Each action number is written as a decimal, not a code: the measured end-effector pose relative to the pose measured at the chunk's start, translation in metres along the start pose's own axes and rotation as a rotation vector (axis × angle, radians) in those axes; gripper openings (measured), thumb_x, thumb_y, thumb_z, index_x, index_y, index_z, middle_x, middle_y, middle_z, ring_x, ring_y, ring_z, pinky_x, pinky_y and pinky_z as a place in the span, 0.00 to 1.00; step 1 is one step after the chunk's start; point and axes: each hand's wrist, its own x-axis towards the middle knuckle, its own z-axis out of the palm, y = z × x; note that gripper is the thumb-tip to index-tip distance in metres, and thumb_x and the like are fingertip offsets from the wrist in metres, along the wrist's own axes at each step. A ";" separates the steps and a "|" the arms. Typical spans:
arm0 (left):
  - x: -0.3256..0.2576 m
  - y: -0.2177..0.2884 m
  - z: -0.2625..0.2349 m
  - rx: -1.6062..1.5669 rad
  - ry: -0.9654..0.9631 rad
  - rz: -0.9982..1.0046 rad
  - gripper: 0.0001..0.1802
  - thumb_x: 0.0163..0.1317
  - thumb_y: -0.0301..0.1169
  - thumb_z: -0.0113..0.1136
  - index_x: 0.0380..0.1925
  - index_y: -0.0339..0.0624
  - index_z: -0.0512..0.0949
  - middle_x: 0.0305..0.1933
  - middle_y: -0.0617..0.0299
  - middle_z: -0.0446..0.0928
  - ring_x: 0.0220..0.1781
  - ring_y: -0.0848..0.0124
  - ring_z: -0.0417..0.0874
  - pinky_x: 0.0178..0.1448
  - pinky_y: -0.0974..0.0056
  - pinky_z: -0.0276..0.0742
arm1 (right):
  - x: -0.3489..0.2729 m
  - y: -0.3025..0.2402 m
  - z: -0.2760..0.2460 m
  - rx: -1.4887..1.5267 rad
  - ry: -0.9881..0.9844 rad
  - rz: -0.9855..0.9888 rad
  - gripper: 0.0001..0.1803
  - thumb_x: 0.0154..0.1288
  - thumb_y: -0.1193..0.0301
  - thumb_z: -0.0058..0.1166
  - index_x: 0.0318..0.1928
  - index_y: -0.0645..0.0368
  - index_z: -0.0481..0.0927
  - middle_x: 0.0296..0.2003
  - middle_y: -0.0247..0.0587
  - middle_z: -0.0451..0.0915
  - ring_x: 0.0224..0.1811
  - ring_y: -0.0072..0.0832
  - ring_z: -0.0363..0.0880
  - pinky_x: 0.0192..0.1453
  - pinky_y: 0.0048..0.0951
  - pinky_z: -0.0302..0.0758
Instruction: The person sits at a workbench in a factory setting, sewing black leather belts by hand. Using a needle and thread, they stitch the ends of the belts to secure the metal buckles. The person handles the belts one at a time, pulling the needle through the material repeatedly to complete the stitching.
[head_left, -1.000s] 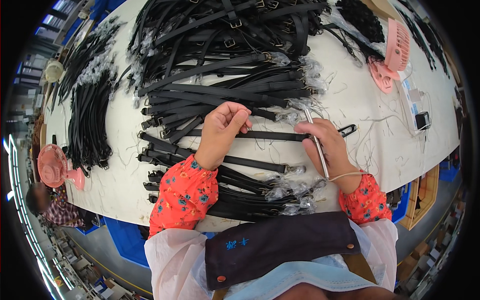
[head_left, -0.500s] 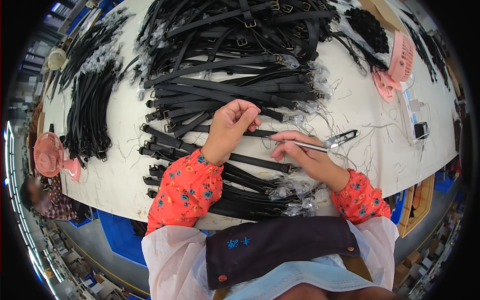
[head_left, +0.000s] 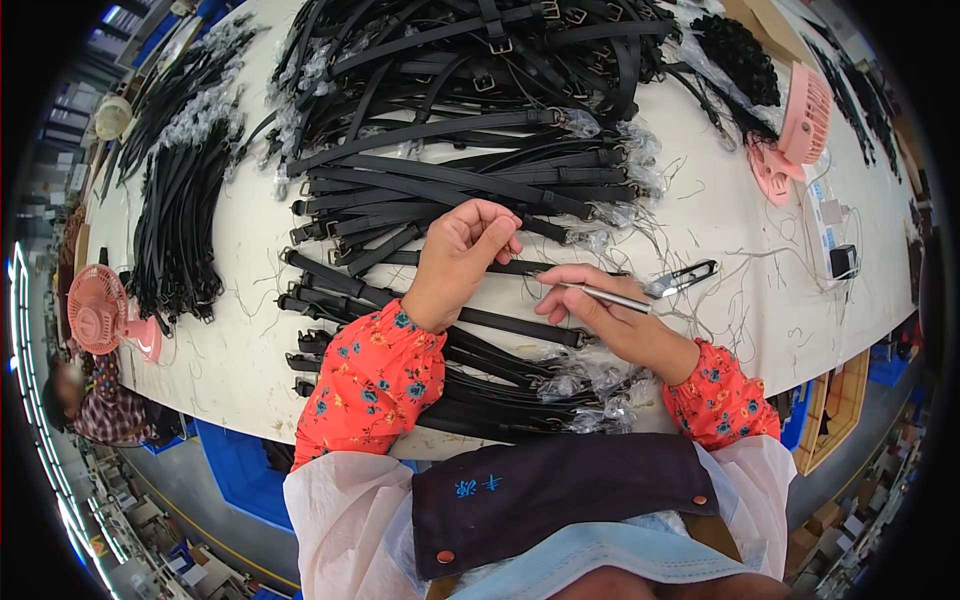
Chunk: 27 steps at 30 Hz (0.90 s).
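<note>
One black strap (head_left: pixel 518 267) lying L–R on white worktop (head_left: pixel 790 320), partly hidden behind L hand (head_left: pixel 458 262). L fingers curled narrow, thumb nr index; can't tell if gripping anything. R hand (head_left: pixel 618 322): fingers narrow, holding silver pen-like tool (head_left: pixel 617 298), tips nr strap. Black U-shaped item (head_left: pixel 685 278) just R of it, kind unclear. Other black straps (head_left: pixel 455 185) above & below, some w/ clear plastic (head_left: pixel 597 385) on ends.

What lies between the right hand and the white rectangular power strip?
Beyond the right hand, the head view shows a black elongated looped tool and pale strands.
</note>
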 end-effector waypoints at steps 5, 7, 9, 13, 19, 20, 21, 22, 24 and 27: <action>-0.001 0.002 0.001 0.000 0.018 0.002 0.11 0.76 0.34 0.61 0.46 0.37 0.81 0.35 0.65 0.82 0.35 0.80 0.78 0.44 0.72 0.74 | 0.000 0.000 0.000 -0.024 -0.011 -0.010 0.22 0.84 0.58 0.46 0.65 0.61 0.76 0.48 0.44 0.85 0.46 0.25 0.82 0.55 0.29 0.79; 0.001 0.001 0.000 0.019 0.075 0.066 0.10 0.75 0.34 0.61 0.46 0.37 0.81 0.35 0.66 0.82 0.35 0.80 0.78 0.43 0.73 0.74 | -0.001 0.000 -0.001 -0.036 -0.012 -0.028 0.22 0.84 0.58 0.46 0.65 0.60 0.76 0.48 0.44 0.85 0.46 0.25 0.82 0.54 0.29 0.79; 0.002 0.002 -0.003 0.028 0.104 0.092 0.10 0.75 0.34 0.61 0.46 0.37 0.81 0.34 0.66 0.82 0.34 0.81 0.78 0.43 0.73 0.75 | -0.002 0.001 -0.002 -0.020 -0.016 -0.032 0.22 0.84 0.59 0.46 0.65 0.60 0.76 0.48 0.44 0.85 0.45 0.25 0.82 0.53 0.29 0.80; 0.001 0.004 -0.005 0.006 0.079 0.066 0.10 0.75 0.33 0.61 0.46 0.37 0.81 0.34 0.67 0.81 0.34 0.81 0.78 0.43 0.73 0.75 | -0.001 0.002 -0.002 -0.024 0.001 -0.040 0.22 0.84 0.59 0.46 0.65 0.59 0.76 0.48 0.44 0.85 0.45 0.25 0.83 0.53 0.29 0.80; 0.000 0.005 -0.003 -0.012 0.071 0.055 0.10 0.75 0.33 0.61 0.46 0.37 0.80 0.34 0.67 0.81 0.34 0.80 0.78 0.43 0.73 0.74 | 0.000 0.000 0.002 -0.092 0.000 -0.113 0.19 0.83 0.62 0.48 0.64 0.58 0.77 0.50 0.44 0.85 0.49 0.27 0.83 0.54 0.30 0.81; 0.000 0.006 -0.003 -0.021 0.066 0.053 0.10 0.75 0.33 0.61 0.46 0.37 0.80 0.34 0.67 0.81 0.35 0.80 0.78 0.43 0.73 0.74 | 0.000 0.000 0.002 -0.123 -0.008 -0.126 0.19 0.83 0.63 0.49 0.64 0.58 0.77 0.50 0.44 0.85 0.49 0.27 0.83 0.54 0.30 0.81; 0.000 0.006 -0.003 -0.028 0.075 0.063 0.10 0.76 0.33 0.60 0.46 0.37 0.80 0.34 0.66 0.81 0.35 0.80 0.78 0.43 0.73 0.74 | 0.001 0.000 0.001 -0.153 -0.015 -0.140 0.19 0.83 0.63 0.49 0.64 0.58 0.77 0.50 0.45 0.84 0.50 0.27 0.83 0.54 0.30 0.81; 0.000 0.006 -0.004 -0.036 0.083 0.074 0.09 0.76 0.32 0.60 0.46 0.37 0.80 0.34 0.66 0.81 0.35 0.80 0.78 0.44 0.73 0.74 | 0.001 0.000 0.001 -0.183 -0.023 -0.154 0.19 0.82 0.63 0.49 0.64 0.58 0.78 0.50 0.45 0.84 0.50 0.27 0.83 0.54 0.30 0.81; 0.001 0.009 -0.005 -0.023 0.150 0.153 0.09 0.76 0.32 0.60 0.46 0.37 0.79 0.35 0.66 0.81 0.36 0.79 0.78 0.44 0.73 0.73 | 0.000 0.000 0.001 -0.163 -0.016 -0.150 0.18 0.82 0.64 0.49 0.65 0.58 0.77 0.49 0.44 0.84 0.48 0.26 0.83 0.53 0.29 0.81; 0.007 0.014 -0.010 0.059 0.332 0.363 0.06 0.73 0.28 0.62 0.46 0.40 0.80 0.42 0.64 0.82 0.38 0.79 0.77 0.44 0.72 0.72 | -0.003 0.001 0.000 -0.128 0.001 -0.149 0.17 0.82 0.66 0.49 0.64 0.58 0.77 0.46 0.43 0.85 0.45 0.25 0.84 0.51 0.29 0.81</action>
